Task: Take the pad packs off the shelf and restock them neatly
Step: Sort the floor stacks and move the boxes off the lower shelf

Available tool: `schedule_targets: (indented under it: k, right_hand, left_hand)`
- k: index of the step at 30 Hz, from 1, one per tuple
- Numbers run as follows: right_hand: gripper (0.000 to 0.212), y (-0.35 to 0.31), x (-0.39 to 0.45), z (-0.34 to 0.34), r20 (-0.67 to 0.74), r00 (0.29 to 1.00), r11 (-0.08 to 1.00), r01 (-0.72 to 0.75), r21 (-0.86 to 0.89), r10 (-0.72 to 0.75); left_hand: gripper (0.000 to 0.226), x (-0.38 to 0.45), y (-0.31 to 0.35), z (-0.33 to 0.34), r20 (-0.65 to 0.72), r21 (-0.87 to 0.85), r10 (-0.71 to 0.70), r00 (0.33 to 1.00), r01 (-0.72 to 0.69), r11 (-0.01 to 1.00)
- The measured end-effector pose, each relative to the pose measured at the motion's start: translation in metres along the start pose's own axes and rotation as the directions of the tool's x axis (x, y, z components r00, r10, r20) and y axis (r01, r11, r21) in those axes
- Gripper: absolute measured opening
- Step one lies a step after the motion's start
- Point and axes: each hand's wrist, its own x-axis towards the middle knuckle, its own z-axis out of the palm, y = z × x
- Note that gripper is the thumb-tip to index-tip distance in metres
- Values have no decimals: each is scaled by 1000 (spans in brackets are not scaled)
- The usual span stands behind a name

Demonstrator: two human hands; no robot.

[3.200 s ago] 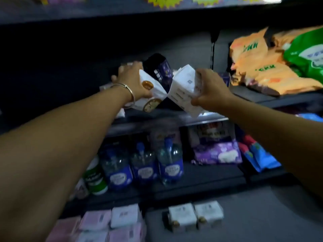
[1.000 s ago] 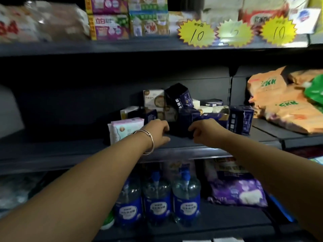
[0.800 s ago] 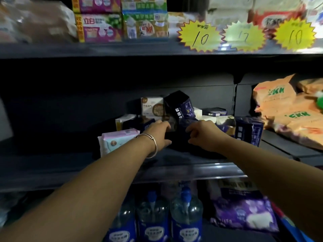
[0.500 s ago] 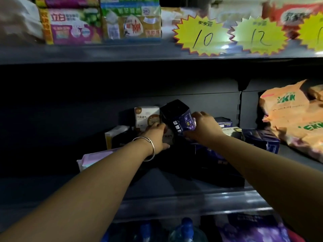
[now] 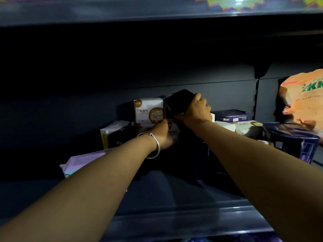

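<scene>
On the dark metal shelf (image 5: 174,213), farthest left, a flat pale lilac and white pad pack (image 5: 82,161) lies near the front, partly behind the left forearm. Behind it a white pack with a yellow edge (image 5: 111,132) stands upright against a dark one. The left hand (image 5: 163,132), a thin silver bangle (image 5: 153,145) on its wrist, reaches low into the cluster of packs; its fingers are hidden behind the hand and the packs, so whether they are apart or clamped on anything cannot be told. Above it, at the back, stands an upright white pack printed with a brown cartoon cat (image 5: 148,111). Just beside that, tilted, is a black boxy pad pack (image 5: 176,103), and the right hand (image 5: 196,110) grips it, fingers clamped over its top right edge and thumb beneath. To the right lie a dark navy flat pack (image 5: 229,115) and white packs (image 5: 244,125), then a large navy pack (image 5: 291,140) near the front. At the far right edge, past the shelf's upright, sits an orange plastic bag with green lettering (image 5: 304,98).
</scene>
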Motion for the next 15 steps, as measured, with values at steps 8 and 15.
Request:
schedule_targets:
  k: [8, 15]
  right_hand:
    - [78, 1, -10, -37, -115, 989, 992, 98, 77, -89]
    - [79, 23, -22, -93, -156, 987, 998, 49, 39, -42]
  left_hand:
    - [40, -7, 20, -5, 36, -140, 0, 999, 5, 990]
    - [39, -22, 70, 6, 50, 7, 163, 985, -164, 987]
